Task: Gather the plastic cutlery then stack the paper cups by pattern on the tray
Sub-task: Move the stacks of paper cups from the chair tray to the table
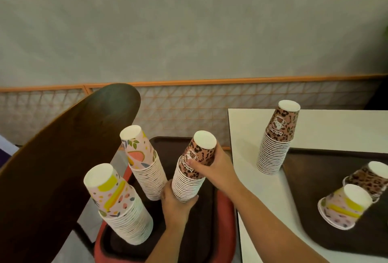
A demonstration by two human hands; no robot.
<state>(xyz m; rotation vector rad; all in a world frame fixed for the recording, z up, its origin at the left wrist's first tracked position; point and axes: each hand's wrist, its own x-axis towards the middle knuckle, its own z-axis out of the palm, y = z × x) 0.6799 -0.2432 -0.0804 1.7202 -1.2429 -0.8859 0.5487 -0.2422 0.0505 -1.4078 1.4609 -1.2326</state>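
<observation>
gripping the inverted stack of leopard-print paper cups (190, 170) at both ends, the right hand (212, 163) has fingers and thumb curled round the top cup, while the left hand (175, 201) has its fingers wrapped under and round the white rims at the stack's base. this stack leans slightly and sits over the dark brown plastic tray (201, 231) lying on a red chair seat (226, 216); whether its base touches the tray cannot be told. left of the held stack, on the same tray, stand two inverted stacks of pink floral paper cups, one just beside it at the far side (144, 164) and one nearer the camera (121, 204). right of the held stack, a white table (327, 130) carries a second leopard-print stack (277, 138), upright and apart from the hands. beyond that stack on the table lies a second dark tray (315, 210) holding a short leopard-print stack (369, 178) and a short pink floral stack (344, 206), both tipped over. a dark wooden chair back (63, 157) stands left of the held stack.
</observation>
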